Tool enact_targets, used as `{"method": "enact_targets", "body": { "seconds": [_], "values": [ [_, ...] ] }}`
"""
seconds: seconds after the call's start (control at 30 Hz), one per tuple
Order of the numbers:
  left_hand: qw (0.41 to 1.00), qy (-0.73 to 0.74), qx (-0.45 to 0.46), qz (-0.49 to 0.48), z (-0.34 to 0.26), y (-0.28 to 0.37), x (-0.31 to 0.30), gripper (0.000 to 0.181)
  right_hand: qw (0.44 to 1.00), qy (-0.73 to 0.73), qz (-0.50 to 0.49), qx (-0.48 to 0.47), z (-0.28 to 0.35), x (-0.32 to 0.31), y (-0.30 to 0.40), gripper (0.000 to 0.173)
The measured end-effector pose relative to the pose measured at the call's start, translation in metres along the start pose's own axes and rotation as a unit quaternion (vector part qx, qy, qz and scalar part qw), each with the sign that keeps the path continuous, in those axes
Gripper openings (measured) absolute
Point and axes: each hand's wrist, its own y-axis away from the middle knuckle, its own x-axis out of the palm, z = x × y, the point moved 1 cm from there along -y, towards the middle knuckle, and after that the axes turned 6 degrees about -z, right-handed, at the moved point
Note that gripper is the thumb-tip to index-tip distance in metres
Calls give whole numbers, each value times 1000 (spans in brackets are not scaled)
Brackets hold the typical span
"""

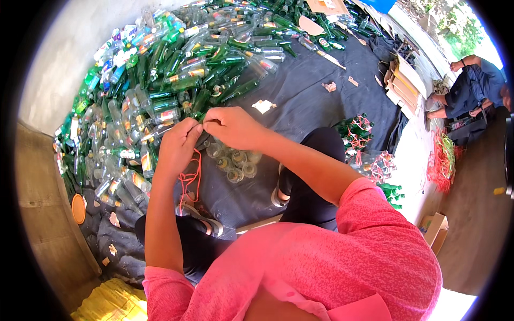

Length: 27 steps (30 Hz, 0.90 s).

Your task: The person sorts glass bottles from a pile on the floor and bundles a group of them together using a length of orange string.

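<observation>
My left hand [179, 145] and my right hand [232, 127] meet at the fingertips above the dark ground sheet, thumbs and forefingers pinched together. A red string [194, 182] hangs in loops beneath my left hand; its upper end runs up to the pinched fingers, where the detail is too small to see. Just below my right hand, several clear glass bottles [237, 162] stand packed in a close group, partly covered by that hand. Beyond both hands rises a large heap of green and clear glass bottles [192, 76], many bearing labels.
Bottle bundles [357, 134] wrapped in red string stand right of my knee. Flattened cardboard [405, 84] lies behind them. Red and green string [441, 160] lies near a seated person [466, 92]. An orange lid [78, 209] and a yellow sack [112, 303] are at left.
</observation>
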Motion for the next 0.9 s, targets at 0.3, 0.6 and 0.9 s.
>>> {"method": "enact_targets", "body": {
  "seconds": [0.3, 0.6, 0.9],
  "values": [
    [998, 63, -13, 3, -5, 3, -2, 16, 997, -18, -52, -52, 5, -5, 4, 16],
    [998, 52, -14, 37, 22, 10, 5, 17, 999, -23, -8, -39, -37, 2, 1, 15],
    [998, 42, 4, 45, 30, 20, -3, 24, 982, 122, -110, -93, -45, -22, 10, 16]
  ]
}}
